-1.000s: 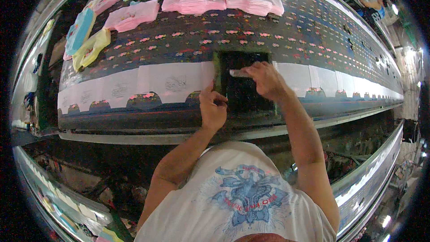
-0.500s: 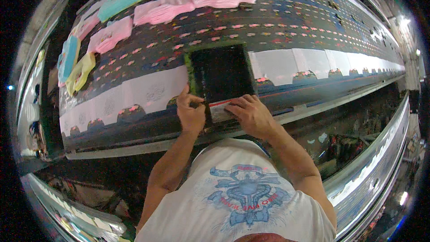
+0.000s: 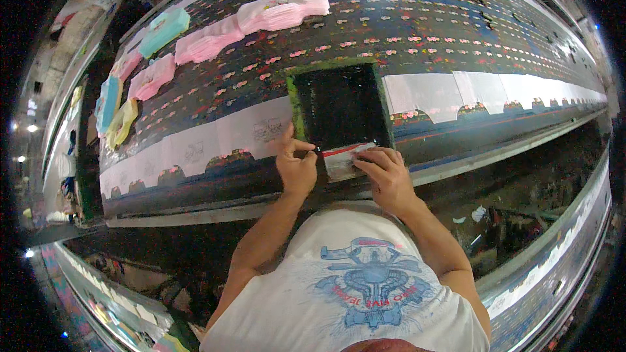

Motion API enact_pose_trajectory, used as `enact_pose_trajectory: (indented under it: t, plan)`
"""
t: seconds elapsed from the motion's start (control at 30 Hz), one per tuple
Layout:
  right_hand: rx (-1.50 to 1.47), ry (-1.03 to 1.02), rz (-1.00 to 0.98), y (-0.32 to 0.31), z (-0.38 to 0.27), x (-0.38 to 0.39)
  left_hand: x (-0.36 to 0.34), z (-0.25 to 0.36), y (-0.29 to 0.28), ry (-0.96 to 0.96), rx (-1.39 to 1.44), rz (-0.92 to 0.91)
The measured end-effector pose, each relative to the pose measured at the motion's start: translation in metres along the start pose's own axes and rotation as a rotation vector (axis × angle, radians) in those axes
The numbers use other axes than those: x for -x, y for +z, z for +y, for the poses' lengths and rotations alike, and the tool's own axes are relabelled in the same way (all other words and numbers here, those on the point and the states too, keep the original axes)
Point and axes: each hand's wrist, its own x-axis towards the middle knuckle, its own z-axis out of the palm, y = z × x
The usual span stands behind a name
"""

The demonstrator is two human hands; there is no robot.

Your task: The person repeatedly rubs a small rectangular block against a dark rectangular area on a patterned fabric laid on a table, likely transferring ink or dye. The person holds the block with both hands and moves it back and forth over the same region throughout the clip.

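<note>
A screen printing frame (image 3: pixel 295 101) with a green rim and a dark, wet-looking mesh lies on the long table, over a row of white fabric pieces. My left hand (image 3: pixel 297 164) is closed at the frame's near left corner, its index finger stretched along the rim and the thumb by the corner. At the frame's near end lies a pale squeegee (image 3: pixel 342 164) with a red strip. The fingers of my right hand (image 3: pixel 389 177) pinch its right part. To the left of the frame, fabric pieces (image 3: pixel 251 129) carry faint dark line prints.
More white pieces (image 3: pixel 479 91) run along the table's near side to the right. Folded pink stacks (image 3: pixel 283 12), a mint stack (image 3: pixel 164 31) and yellow and blue ones sit far left. The table's metal edge (image 3: pixel 450 163) passes just in front of me. Another table (image 3: pixel 554 280) stands lower right.
My view has shifted, so the table appears moved. My right hand has drawn its fingers into a pinch nearer the squeegee's right end, baring more of it. The left hand stays at the frame's corner.
</note>
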Motion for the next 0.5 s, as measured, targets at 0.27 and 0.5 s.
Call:
enact_pose_trajectory:
  t: [0.27,0.5]
  plan:
    - [0.011,-0.073,-0.125,-0.036,0.042,0.01,0.009,0.022,0.05,0.052,-0.037,0.052]
    - [0.196,-0.172,-0.275,-0.04,0.039,-0.023,0.009,0.007,0.051,-0.103,-0.004,0.004]
